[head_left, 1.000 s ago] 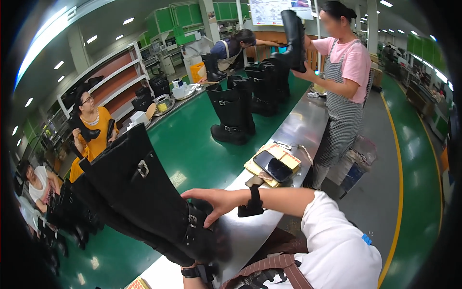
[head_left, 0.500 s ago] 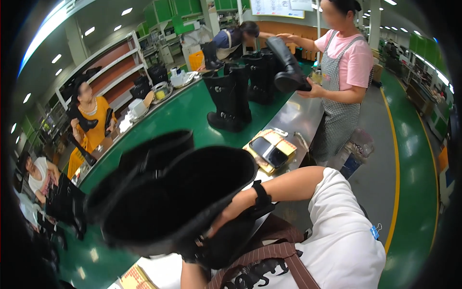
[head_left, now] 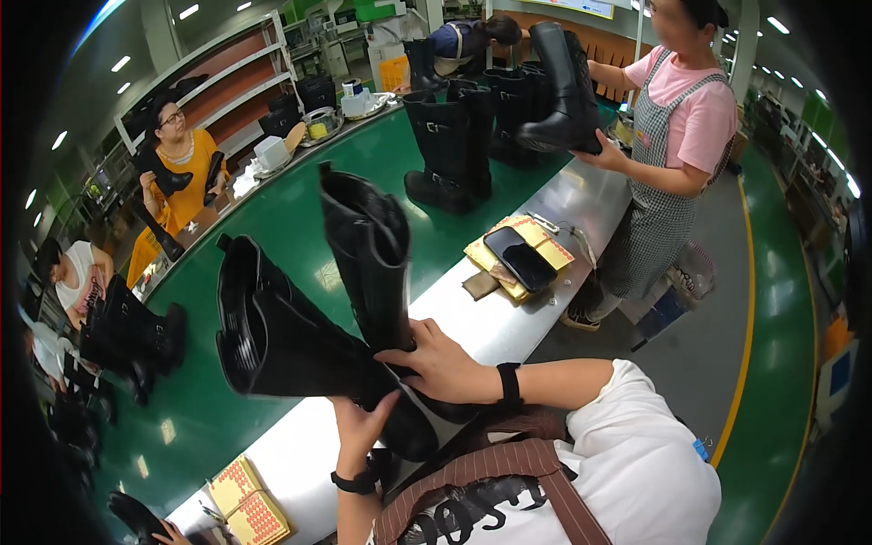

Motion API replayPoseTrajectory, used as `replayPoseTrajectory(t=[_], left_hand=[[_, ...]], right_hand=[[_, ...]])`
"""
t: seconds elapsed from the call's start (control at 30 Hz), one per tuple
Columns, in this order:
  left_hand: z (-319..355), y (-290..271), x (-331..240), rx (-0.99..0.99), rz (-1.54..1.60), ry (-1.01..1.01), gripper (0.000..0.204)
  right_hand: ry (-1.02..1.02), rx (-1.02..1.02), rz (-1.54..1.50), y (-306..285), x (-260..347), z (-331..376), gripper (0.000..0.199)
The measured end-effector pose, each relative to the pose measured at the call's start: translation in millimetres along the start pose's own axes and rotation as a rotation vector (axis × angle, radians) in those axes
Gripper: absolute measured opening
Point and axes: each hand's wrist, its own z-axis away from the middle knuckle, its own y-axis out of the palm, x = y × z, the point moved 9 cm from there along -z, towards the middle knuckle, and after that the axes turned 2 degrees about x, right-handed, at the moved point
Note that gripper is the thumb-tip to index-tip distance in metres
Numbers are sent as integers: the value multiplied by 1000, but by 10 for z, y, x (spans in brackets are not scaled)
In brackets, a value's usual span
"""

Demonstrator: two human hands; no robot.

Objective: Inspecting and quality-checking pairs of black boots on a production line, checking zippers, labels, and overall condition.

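Observation:
A pair of tall black boots leans away from me over the metal table edge, shafts spread apart and open tops facing up. My left hand (head_left: 360, 425) is closed round the lower part of the left boot (head_left: 295, 341), thumb along its side. The right boot (head_left: 368, 259) is gripped low on its shaft by my right hand (head_left: 445, 365), whose fingers reach across toward the left boot. The left boot's toe points back at me, close to my apron. Both hands' palms are hidden, and the right boot's foot is mostly covered by my hand.
A black phone (head_left: 520, 258) lies on yellow printed cards (head_left: 490, 272) on the metal strip (head_left: 490, 336). More yellow cards (head_left: 247, 500) lie at lower left. Black buckled boots (head_left: 440, 145) stand on the green belt (head_left: 300, 209). Co-workers handle boots at right and left.
The pair has turned and tipped away from me, lowering my view of the shafts. My hands have shifted to the boots' lower parts. The co-worker at right has turned a boot more upright.

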Motion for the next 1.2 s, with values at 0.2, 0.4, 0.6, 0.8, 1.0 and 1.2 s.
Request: replayPoseTrajectory(t=[0.2, 0.4, 0.6, 0.8, 1.0, 1.2], left_hand=[[34, 133, 291, 113, 358, -388, 90], [279, 40, 81, 118, 180, -198, 126], [688, 167, 158, 257, 398, -317, 142], [624, 235, 52, 263, 420, -200, 148], [656, 333, 87, 256, 444, -261, 145], [691, 292, 153, 199, 446, -301, 143]], right_hand=[[-17, -92, -280, -48, -196, 189, 63], [246, -79, -374, -13, -513, 628, 103], [256, 50, -357, 355, -409, 852, 107], [181, 1, -373, 333, -387, 856, 111], [170, -23, -342, 329, -398, 884, 109], [178, -28, -346, 374, -355, 891, 108]])
